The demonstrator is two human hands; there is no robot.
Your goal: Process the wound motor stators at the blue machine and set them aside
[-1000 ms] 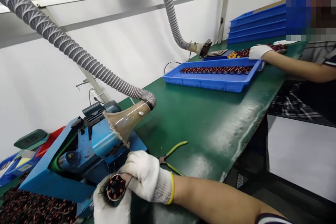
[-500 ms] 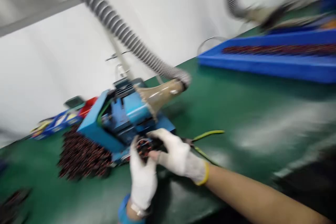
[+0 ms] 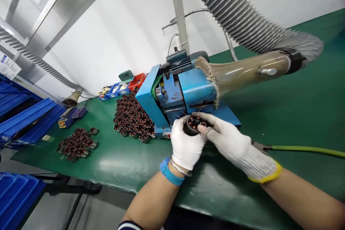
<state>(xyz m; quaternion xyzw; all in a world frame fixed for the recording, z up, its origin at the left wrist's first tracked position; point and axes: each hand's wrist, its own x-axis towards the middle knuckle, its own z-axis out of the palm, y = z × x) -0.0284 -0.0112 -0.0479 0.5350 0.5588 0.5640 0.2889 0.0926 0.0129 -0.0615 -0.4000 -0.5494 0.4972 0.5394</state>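
Note:
Between my two white-gloved hands is a motor stator (image 3: 196,123), a dark ring with copper windings facing up and thin wires sticking out. My left hand (image 3: 185,143) wraps its left and near side. On its right, my right hand (image 3: 229,136) grips it, a bare thumb tip pressing on the rim. Both hands are closed around it, just in front of a blue machine (image 3: 175,93) with a motor and a clear suction funnel (image 3: 245,70). Partly behind my right wrist lie pliers with green handles (image 3: 304,149).
A dense group of stators (image 3: 132,115) stands left of the machine, and a smaller group (image 3: 77,143) sits farther left on the green table (image 3: 115,161). A grey hose (image 3: 242,10) curves overhead at right. Blue trays (image 3: 29,122) are stacked at far left. A small clock (image 3: 126,76) stands behind.
My view has swung left and closer, bringing the far-left trays and smaller stator group into sight; the blue tray at right has left view. Both hands still hold the stator.

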